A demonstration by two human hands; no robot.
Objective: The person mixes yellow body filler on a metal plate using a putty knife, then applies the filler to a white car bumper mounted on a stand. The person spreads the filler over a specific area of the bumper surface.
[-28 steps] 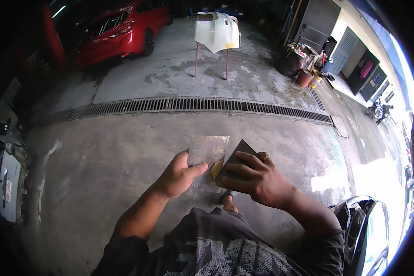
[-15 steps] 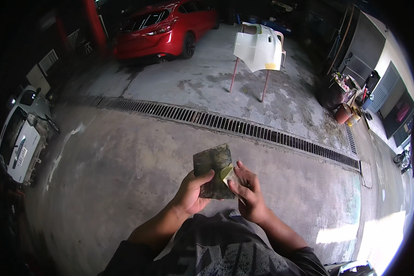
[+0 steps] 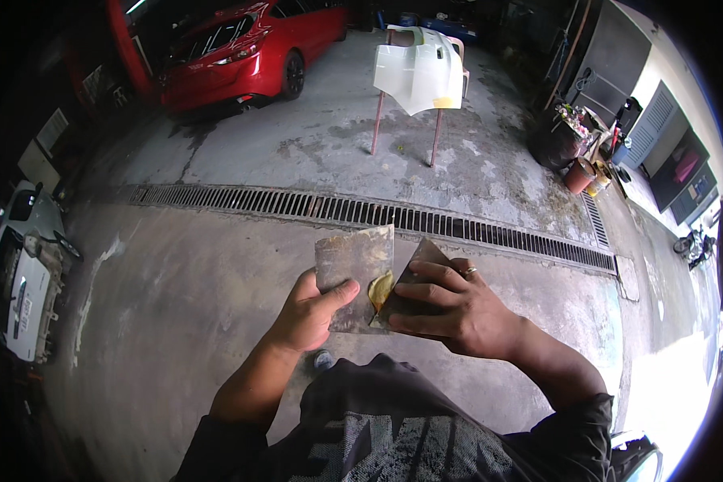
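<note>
My left hand (image 3: 307, 312) is closed on a stained, flat rectangular putty board (image 3: 347, 255), thumb pressed on its face and fingers behind. A lump of yellowish putty (image 3: 380, 291) sits on the board's right side. In my right hand (image 3: 474, 313) is a dark, thin putty spreader (image 3: 426, 254), its upper corner pointing up. The fingers lie across the spreader's face; the thumb is hidden. The spreader's left edge meets the putty at the board's right edge. Both hands are in front of my chest.
Beyond a metal drain grate (image 3: 361, 212) stands a white car panel (image 3: 414, 68) on thin red legs. Behind it to the left is a red car (image 3: 225, 60). A white car (image 3: 26, 281) is at far left. Several pails (image 3: 580, 175) and a full bin (image 3: 556, 143) line the right side.
My right hand has turned over, fingers now across the spreader, which shows its broad face. The board has risen slightly and moved left. In view, the panel and red car have shifted left.
</note>
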